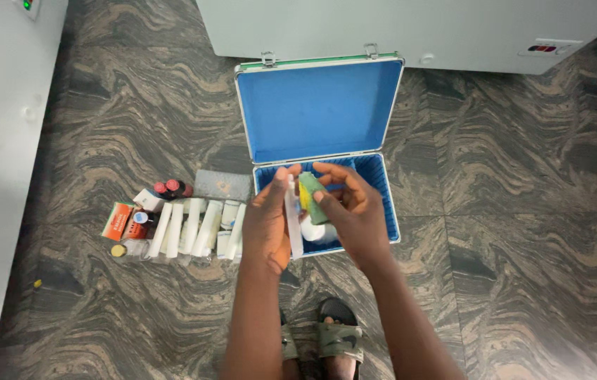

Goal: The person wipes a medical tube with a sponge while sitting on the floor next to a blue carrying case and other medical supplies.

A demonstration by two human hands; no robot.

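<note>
Hands meet over the open blue-lined case (383, 184), which sits on a dark marbled floor (523, 211) with its lid (318, 105) propped upright. Left hand (267, 224) is closed around a thin white packet (293, 218), held on edge with the thumb and fingertips pinching its upper end. Right hand (353, 205) grips a small green box (311, 197) with a yellow patch, thumb on the near face and fingers curled over the far side; box and packet are just beside each other, possibly touching, though the view is too tight to be sure. Both things hang above the left half of the case's lower tray. Below the hands, inside the tray, lies a white rounded item (321, 232), partly hidden, so its kind cannot be told.

Left of the case, on the floor, a row of white rolled bandages (193, 226) lies side by side. Beyond them sit 2 small bottles with red caps (166, 188), a grey flat pouch (222, 185), an orange box (117, 220) and a small yellow-capped item (118, 250). At the bottom edge, sandalled feet (334, 339) show between the forearms. Pale cabinets (411, 28) border the floor at the top and left.
</note>
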